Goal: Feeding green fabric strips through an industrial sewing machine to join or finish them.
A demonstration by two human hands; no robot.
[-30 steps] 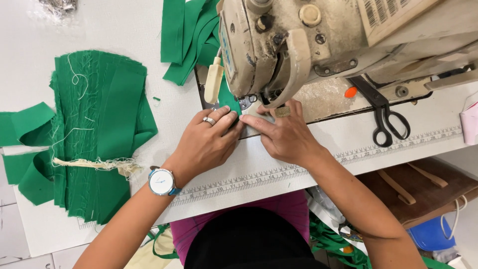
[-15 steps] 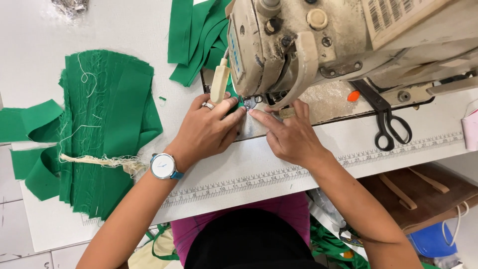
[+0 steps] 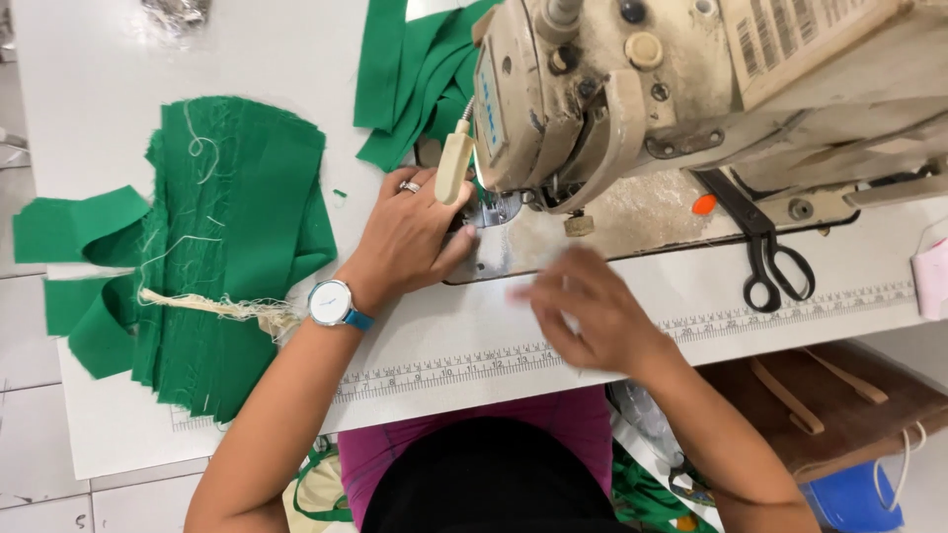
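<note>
Left hand at the needle of a sewing machine, right hand blurred over the table edge.

The left hand (image 3: 413, 235) lies flat at the centre of the frame, fingers together and pressed down on the metal plate (image 3: 494, 222) just beside the foot of the beige sewing machine (image 3: 642, 89); whether any cloth is under the fingers cannot be told. It wears a ring (image 3: 409, 187) and a round wristwatch (image 3: 331, 303). The right hand (image 3: 592, 311), lower and right of centre, hovers blurred over the white table (image 3: 474, 326), fingers loosely spread, holding nothing that shows. Black scissors (image 3: 765, 247) lie at the right on the machine bed. A stack of green fabric pieces (image 3: 237, 227) lies at the left, more green strips (image 3: 415, 69) at the top centre.
</note>
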